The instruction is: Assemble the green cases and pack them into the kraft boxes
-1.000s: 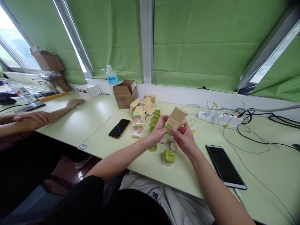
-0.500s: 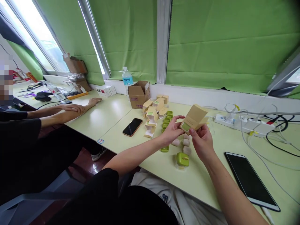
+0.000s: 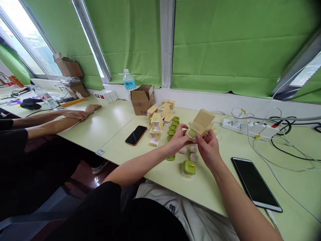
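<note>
A small kraft cardboard box with a green panel is held up over the table between both hands. My left hand grips its left side, and my right hand pinches the lower right edge with the thumb in front. Below them stands a green-lidded clear container. Several pale cylindrical pieces lie just behind that container, partly hidden by my hands. A row of small green square cups runs along the left of my hands. Several opened kraft boxes are heaped beyond the cups.
A phone lies left of the boxes, near a brown carton and a water bottle. On the right are a large phone, a power strip and loose cables. Another person's arms rest on the table at left.
The view has shifted, so everything sits further left in the picture. Both hands still hold the kraft box, whose flap is tilted slightly differently.
</note>
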`<act>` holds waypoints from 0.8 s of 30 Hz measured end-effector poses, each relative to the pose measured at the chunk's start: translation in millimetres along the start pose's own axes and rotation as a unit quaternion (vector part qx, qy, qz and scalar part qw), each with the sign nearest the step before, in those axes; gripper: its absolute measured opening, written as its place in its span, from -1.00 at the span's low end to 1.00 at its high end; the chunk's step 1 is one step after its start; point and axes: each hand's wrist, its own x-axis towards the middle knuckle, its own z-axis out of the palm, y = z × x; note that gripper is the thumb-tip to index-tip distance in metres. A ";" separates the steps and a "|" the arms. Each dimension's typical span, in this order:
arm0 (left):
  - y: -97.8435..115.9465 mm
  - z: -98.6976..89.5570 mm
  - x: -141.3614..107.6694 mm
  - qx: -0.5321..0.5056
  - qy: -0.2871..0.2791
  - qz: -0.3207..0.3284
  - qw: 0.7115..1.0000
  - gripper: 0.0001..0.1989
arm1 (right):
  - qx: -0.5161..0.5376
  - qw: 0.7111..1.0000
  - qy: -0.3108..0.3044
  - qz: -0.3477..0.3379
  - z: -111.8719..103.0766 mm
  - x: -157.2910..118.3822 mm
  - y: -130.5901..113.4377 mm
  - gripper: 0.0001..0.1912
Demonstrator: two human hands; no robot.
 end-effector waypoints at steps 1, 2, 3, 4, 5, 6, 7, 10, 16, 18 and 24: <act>-1.0 0.1 0.1 0.007 0.008 0.000 1.000 -0.32 | -0.001 1.000 -0.005 0.000 1.1 -1.0 0.5 -0.34; -1.9 0.0 0.0 0.014 0.014 0.002 1.000 -0.35 | -0.001 1.000 -0.008 -0.003 2.5 -1.9 1.0 -0.32; -2.5 -0.2 -0.1 0.022 0.018 0.006 1.000 -0.36 | -0.001 1.000 -0.009 -0.006 3.9 -2.6 1.6 -0.31; -2.8 -0.5 -0.3 0.031 0.021 0.011 0.999 -0.37 | 0.000 1.000 -0.007 -0.010 5.3 -3.0 2.1 -0.32; -2.8 -0.8 -0.6 0.038 0.023 0.017 0.999 -0.38 | 0.003 1.000 -0.003 -0.013 6.4 -2.9 2.4 -0.33; -2.3 -0.9 -0.8 0.043 0.021 0.020 0.999 -0.39 | 0.008 1.000 0.004 -0.014 7.1 -2.4 2.6 -0.36; -1.5 -1.0 -1.2 0.045 0.015 0.021 0.999 -0.39 | 0.016 1.000 0.011 -0.014 7.3 -1.5 2.4 -0.38; 2.8 0.2 -3.2 0.043 -0.012 0.014 0.999 -0.39 | 0.055 0.998 0.028 -0.001 5.1 2.9 0.1 -0.40; 8.0 4.2 -8.7 0.133 -0.034 0.065 0.988 -0.43 | 0.110 0.993 0.041 0.029 0.2 9.6 -3.4 -0.34; 6.2 3.6 -9.2 0.196 -0.010 0.093 0.976 -0.44 | 0.107 0.993 0.039 0.036 0.9 10.0 -2.1 -0.31; -0.1 -6.3 -9.2 0.380 0.048 0.246 0.891 -0.58 | 0.103 0.993 0.037 0.050 1.4 10.3 -2.8 -0.30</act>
